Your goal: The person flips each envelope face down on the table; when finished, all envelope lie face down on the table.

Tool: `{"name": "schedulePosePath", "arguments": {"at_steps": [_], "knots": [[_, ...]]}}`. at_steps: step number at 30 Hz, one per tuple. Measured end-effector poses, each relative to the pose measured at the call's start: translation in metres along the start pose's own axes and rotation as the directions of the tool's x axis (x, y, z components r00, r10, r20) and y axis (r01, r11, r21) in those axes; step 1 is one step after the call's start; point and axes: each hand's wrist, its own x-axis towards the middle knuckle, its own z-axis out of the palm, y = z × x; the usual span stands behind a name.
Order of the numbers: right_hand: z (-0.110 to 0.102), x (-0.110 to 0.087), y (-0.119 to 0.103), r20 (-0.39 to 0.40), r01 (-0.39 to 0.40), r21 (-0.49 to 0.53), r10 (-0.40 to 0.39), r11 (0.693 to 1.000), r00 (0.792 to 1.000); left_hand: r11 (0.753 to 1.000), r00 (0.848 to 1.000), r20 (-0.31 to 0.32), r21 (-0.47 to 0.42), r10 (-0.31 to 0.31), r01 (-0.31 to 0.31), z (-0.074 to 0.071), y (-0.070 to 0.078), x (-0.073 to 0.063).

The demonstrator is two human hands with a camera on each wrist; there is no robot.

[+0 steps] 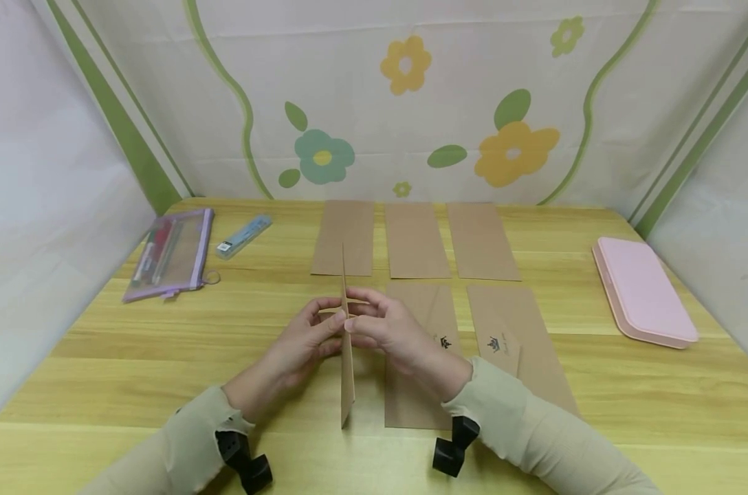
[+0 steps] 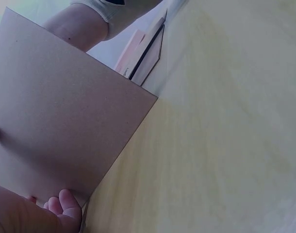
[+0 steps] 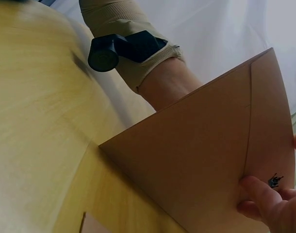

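A brown kraft-paper envelope (image 1: 347,371) stands on edge above the table, seen almost edge-on in the head view. My left hand (image 1: 296,340) grips it from the left, thumb near the upright edge. From the other side my right hand (image 1: 405,333) holds it with thumb and fingers. The left wrist view shows the plain face of the envelope (image 2: 85,107). In the right wrist view, the flap side of the envelope (image 3: 201,141) shows a small black crown print beside my right thumb.
Right of my hands lie two crown-printed envelopes (image 1: 414,402) (image 1: 541,350). Behind them are three plain brown ones (image 1: 349,227) (image 1: 417,240) (image 1: 484,240). A purple-edged pencil pouch (image 1: 188,251) and a blue case (image 1: 244,237) lie left; a pink case (image 1: 646,289) sits right.
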Motion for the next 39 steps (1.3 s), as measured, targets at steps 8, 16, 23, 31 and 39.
{"name": "schedulePosePath", "arguments": {"at_steps": [8,16,23,31,39], "knots": [[0.000,-0.001,-0.003,0.016,-0.009,-0.025,0.009,1.000,1.000,1.000,1.000,0.006,0.001,0.002,-0.002,-0.001,-0.001,0.000],[0.000,-0.004,-0.006,-0.004,0.001,-0.032,-0.001,0.999,1.000,1.000,1.000,0.011,-0.003,0.007,-0.007,-0.001,-0.001,0.001],[-0.004,-0.005,-0.009,-0.008,0.033,-0.060,-0.033,0.998,0.999,0.999,1.000,-0.001,0.028,0.021,-0.021,0.000,-0.002,0.001],[-0.013,-0.008,-0.009,-0.061,0.064,-0.079,-0.069,0.995,0.996,0.993,0.995,-0.086,0.106,0.056,-0.047,-0.002,-0.006,0.002],[-0.023,-0.007,-0.002,-0.154,0.110,-0.016,-0.111,0.994,0.982,0.976,0.961,-0.221,0.174,0.166,-0.129,-0.005,-0.005,0.005]]}}
